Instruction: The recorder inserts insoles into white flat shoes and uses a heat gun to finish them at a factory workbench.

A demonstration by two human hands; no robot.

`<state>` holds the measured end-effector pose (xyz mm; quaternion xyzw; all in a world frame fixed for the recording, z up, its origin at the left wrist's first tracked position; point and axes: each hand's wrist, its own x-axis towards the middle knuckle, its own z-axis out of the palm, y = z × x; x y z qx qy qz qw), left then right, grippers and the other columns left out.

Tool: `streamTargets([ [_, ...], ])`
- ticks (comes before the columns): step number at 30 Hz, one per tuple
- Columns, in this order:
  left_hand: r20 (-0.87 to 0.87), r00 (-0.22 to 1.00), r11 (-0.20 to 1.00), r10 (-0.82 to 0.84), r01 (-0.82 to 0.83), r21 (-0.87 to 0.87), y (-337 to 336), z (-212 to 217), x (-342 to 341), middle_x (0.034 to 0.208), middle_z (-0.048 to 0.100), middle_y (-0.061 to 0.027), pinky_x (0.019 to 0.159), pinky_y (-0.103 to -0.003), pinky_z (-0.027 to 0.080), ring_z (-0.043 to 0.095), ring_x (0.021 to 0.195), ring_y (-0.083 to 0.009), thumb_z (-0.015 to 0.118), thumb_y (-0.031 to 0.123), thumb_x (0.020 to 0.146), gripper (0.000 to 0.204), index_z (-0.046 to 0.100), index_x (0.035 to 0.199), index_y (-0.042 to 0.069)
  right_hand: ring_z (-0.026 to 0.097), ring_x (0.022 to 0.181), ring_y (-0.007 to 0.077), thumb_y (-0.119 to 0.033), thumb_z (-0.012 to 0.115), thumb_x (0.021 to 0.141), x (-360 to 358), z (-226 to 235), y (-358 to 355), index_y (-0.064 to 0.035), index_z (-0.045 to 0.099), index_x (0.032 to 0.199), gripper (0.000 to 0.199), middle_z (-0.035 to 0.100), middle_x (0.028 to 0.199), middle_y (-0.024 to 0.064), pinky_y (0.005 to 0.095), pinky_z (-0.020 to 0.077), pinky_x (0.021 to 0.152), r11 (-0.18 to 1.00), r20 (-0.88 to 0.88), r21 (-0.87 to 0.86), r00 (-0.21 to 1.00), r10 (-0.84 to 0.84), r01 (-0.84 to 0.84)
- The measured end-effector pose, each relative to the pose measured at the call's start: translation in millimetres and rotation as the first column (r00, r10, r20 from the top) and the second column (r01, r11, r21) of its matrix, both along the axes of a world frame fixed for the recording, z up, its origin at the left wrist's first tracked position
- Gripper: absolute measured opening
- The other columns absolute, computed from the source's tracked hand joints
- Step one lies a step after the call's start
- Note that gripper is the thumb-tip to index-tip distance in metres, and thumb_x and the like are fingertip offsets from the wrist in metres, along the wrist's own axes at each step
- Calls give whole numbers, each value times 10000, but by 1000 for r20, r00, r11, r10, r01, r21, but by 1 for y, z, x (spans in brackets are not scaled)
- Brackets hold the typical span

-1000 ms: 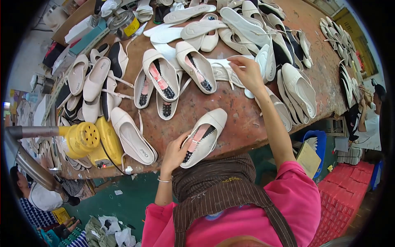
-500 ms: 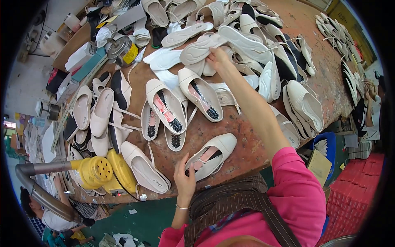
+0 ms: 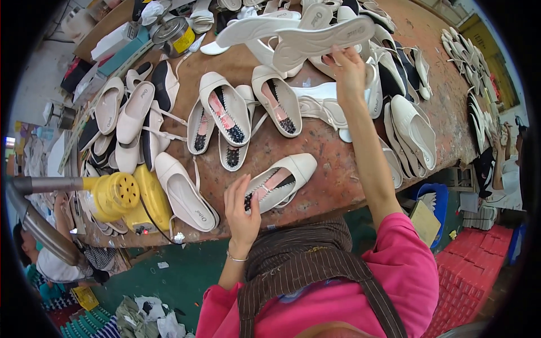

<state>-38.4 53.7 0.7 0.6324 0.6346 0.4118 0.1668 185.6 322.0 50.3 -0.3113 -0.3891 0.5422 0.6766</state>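
A beige padded insole [image 3: 321, 44] is raised over the shoe pile, and my right hand [image 3: 348, 70] pinches it by its lower edge. Low at the front, my left hand [image 3: 241, 211] has fingers and thumb apart around the heel end of a cream slingback flat [image 3: 290, 172]. That shoe lies on the table, its inside showing pink and black strips. Behind it rest more cream flats [image 3: 225, 107] with similar strips and dark patches at the heels. Left of my left hand lies a cream shoe [image 3: 183, 197] with its insole in place.
A yellow machine with a vented round head [image 3: 114, 195] stands at the left table edge, near stacked shoes [image 3: 135, 112]. A metal can [image 3: 173, 36] is at the back left. Blue bin [image 3: 433, 211] and red boxes [image 3: 470, 270] are at the right. Other people work at both sides.
My right hand has lifted the beige insole off the pile and moved it to the right. My left hand's fingers have spread beside the shoe's heel. The whole view has shifted.
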Motion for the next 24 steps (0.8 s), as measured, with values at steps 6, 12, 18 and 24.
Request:
streamTargets([
  [6,24,1000,1000,6,-7,26,-6,1,8,1246,580,-181,966,-429,433,547,1129,-362,613,22,858,399,582,1256,10,579,1163,257,-144,410,1021,14,17,-16,13,496,1262,300,605,1239,189,421,420,1036,929,-155,68,916,370,-364],
  [12,-52,992,992,116,-114,53,-28,-4,-5,1209,585,-177,947,-428,442,551,1113,-364,635,53,856,380,596,1232,13,405,737,106,-194,474,965,18,19,-84,67,307,1448,575,456,948,43,257,387,684,766,-205,91,740,640,-637],
  [18,-93,932,886,350,-362,-291,-55,-26,-6,1105,591,-183,740,-389,502,617,817,-288,645,123,891,387,579,1256,14,379,713,61,-414,457,997,40,-9,-130,54,427,1407,623,532,923,5,205,320,662,784,-34,-138,794,608,-606],
  [24,257,883,887,392,-289,-360,-57,-58,-16,848,619,-112,519,-261,473,608,621,-104,549,-28,898,361,605,1255,-13,492,895,92,-316,494,977,49,5,-153,9,617,1246,439,618,1040,20,215,345,795,885,557,-394,702,444,-247],
])
